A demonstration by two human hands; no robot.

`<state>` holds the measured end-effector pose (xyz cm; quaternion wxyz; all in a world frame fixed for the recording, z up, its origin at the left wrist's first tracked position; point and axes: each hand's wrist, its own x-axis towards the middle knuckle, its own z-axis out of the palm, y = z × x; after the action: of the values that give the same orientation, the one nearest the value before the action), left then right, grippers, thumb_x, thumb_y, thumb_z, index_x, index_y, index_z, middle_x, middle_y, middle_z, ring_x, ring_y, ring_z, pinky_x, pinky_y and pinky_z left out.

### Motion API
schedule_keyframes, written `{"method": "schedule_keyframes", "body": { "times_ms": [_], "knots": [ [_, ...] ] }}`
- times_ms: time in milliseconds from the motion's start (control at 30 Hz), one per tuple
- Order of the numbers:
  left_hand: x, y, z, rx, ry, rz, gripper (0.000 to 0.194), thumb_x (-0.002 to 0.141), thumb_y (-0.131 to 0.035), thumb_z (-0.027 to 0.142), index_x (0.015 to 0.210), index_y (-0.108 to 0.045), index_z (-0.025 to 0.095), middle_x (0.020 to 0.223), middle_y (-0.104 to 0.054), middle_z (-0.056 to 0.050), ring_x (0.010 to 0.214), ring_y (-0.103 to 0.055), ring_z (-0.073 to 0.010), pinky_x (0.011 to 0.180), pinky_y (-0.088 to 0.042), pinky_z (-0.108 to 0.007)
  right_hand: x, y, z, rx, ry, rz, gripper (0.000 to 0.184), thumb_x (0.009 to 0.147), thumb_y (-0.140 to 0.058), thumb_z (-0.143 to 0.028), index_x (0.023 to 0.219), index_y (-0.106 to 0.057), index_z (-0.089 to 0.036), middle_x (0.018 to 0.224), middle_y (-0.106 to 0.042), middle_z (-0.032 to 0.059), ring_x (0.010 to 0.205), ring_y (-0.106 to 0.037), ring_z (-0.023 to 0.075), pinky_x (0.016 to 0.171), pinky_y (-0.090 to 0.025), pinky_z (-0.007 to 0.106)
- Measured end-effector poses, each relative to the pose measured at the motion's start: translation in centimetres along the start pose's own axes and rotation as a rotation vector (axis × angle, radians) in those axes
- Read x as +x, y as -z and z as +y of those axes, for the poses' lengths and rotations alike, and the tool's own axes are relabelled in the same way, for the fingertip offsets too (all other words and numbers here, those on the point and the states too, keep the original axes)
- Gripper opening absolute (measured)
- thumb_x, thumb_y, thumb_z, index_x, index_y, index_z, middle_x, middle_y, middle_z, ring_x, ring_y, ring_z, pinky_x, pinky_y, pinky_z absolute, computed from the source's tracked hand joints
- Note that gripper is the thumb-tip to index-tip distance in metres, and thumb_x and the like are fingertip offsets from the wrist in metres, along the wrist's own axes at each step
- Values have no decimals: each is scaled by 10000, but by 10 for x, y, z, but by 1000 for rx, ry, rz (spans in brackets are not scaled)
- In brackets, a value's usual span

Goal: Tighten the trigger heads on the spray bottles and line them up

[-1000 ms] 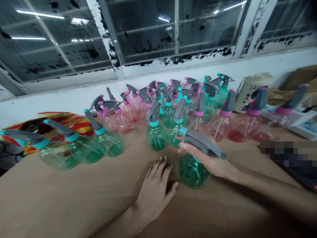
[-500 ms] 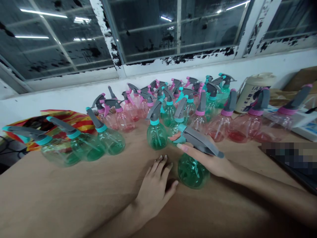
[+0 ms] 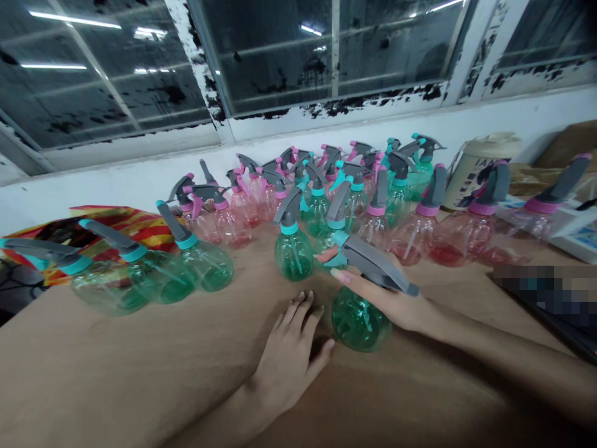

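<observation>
My right hand (image 3: 387, 298) is closed around the neck of a green spray bottle (image 3: 360, 325), under its grey and turquoise trigger head. Green liquid shows in that bottle, which tilts slightly. My left hand (image 3: 291, 354) lies palm down on the wooden table (image 3: 116, 379), fingers stretched out, holding nothing, just left of the held bottle. Beyond its fingertips stands another green spray bottle (image 3: 293, 252). To the left are three more green bottles, the nearest of them to my hands a spray bottle (image 3: 205, 264) with a turquoise collar.
Several pink spray bottles (image 3: 236, 221) and green ones crowd the back of the table by the wall. A row of pink bottles (image 3: 459, 239) stands on the right. A red and yellow bag (image 3: 153, 230), a cream jug (image 3: 485, 165) and a dark flat object (image 3: 550, 317) lie around the edges.
The view has shifted slightly, so the bottles on the left sit a little further left. Both hands keep almost the same pose, and the right hand still holds the green spray bottle.
</observation>
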<state>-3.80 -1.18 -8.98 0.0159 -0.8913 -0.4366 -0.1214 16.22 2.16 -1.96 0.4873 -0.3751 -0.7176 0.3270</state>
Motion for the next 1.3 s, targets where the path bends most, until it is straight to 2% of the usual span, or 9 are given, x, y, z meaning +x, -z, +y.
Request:
{"method": "schedule_keyframes", "body": {
  "times_ms": [367, 533, 733, 900, 1300],
  "knots": [
    [0, -1, 0, 0, -3, 12, 466, 904, -520, 342, 1300, -451, 106, 1408, -458, -184, 1309, -417, -319, 1016, -434, -513, 1, 0, 1, 32, 53, -12, 245, 843, -593, -393, 1043, -662, -268, 1062, -699, 12, 1003, -640, 202, 897, -496, 357],
    [1, 0, 0, -5, -2, -2, 453, 905, -523, 339, 1290, -458, 108, 1401, -464, -183, 1314, -410, -321, 1019, -430, -517, 2, -1, -1, 26, 33, -2, 229, 833, -606, -381, 1024, -663, -268, 1064, -699, 19, 1000, -642, 206, 898, -492, 368],
    [0, -1, 1, -18, -4, 35, 437, 906, -519, 338, 1283, -462, 125, 1403, -466, -176, 1320, -406, -316, 1017, -435, -509, 0, 0, 2, 24, 29, -14, 243, 839, -593, -405, 1036, -655, -276, 1039, -698, 18, 974, -642, 208, 895, -493, 372],
    [0, -1, 1, -4, 5, 10, 444, 904, -520, 337, 1284, -462, 114, 1401, -469, -178, 1318, -408, -314, 1030, -427, -499, -1, 1, 5, 7, 14, -20, 243, 838, -595, -424, 1024, -648, -277, 985, -691, 22, 947, -637, 225, 848, -503, 381],
    [1, 1, 2, -2, 10, -9, 458, 913, -507, 341, 1300, -446, 103, 1408, -454, -187, 1320, -402, -315, 1033, -419, -506, -2, 0, -3, 10, -41, -14, 253, 832, -593, -372, 1037, -640, -233, 942, -684, 17, 747, -619, 162, 652, -483, 297]
  ]
}}
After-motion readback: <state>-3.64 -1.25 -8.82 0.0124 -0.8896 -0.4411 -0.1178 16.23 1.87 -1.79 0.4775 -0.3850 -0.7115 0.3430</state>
